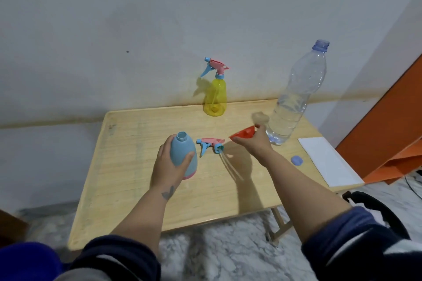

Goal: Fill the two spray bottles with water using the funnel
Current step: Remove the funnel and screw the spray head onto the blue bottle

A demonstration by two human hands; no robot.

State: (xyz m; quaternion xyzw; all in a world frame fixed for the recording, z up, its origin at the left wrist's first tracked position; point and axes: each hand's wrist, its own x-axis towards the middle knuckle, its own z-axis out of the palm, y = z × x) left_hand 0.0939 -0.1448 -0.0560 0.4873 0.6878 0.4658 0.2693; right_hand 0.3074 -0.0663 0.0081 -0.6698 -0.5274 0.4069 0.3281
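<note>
My left hand (167,166) grips the blue spray bottle (182,154), which stands upright on the wooden table (127,166) with its neck uncapped. Its pink and blue spray head (211,143) lies on the table just to the right, dip tube trailing toward me. My right hand (255,143) holds the red funnel (243,133) by its rim, above the table beside the spray head. A yellow spray bottle (215,98) with its spray head screwed on stands at the table's far edge. A large clear water bottle (294,98), uncapped and under half full, stands at the right.
The water bottle's blue cap (296,160) lies on the table near a white sheet (328,162) at the right edge. An orange shelf unit (392,125) stands to the right. A white wall runs behind the table. Marbled floor lies below.
</note>
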